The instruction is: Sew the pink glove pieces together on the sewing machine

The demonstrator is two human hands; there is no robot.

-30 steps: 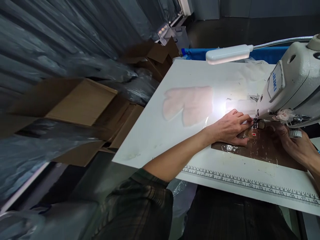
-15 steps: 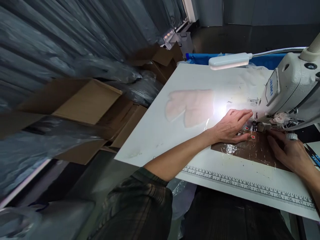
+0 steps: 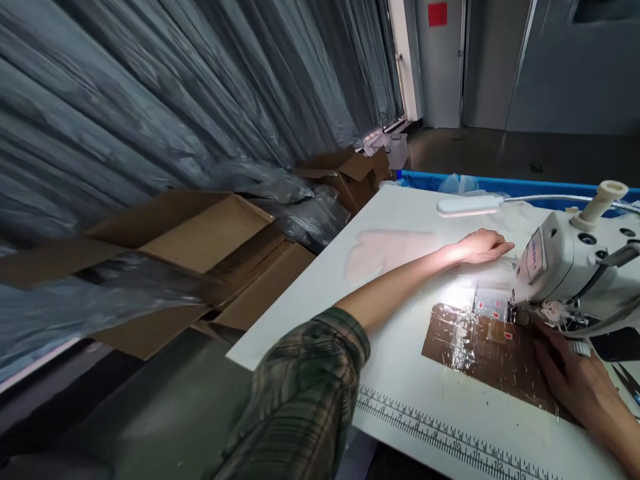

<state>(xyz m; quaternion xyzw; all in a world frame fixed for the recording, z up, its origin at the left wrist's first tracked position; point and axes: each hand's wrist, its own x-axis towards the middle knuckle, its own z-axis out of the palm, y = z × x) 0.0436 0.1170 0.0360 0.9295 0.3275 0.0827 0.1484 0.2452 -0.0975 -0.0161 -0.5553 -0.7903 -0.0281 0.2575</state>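
My left hand reaches past the sewing machine head, over sheer white fabric at the back of the table. Its fingers are stretched forward and slightly bent, and nothing shows in them. My right hand rests at the right end of a brown, tape-covered plate, close to the presser foot. Its thumb lies over the plate, while the other fingertips are mostly hidden under the white sewing machine. Small red marks show on clear pieces left of the needle. A pale pink mitten-shaped piece lies behind my left forearm.
A white lamp on a flexible neck hangs over the table's back. Printed ruler marks run along the front edge of the white table. Dark scissors lie far right. Open cardboard boxes stand left.
My left hand has lifted off the plate beside the needle and moved back toward the sheer fabric. My right hand stays by the presser foot. The view has tilted up.
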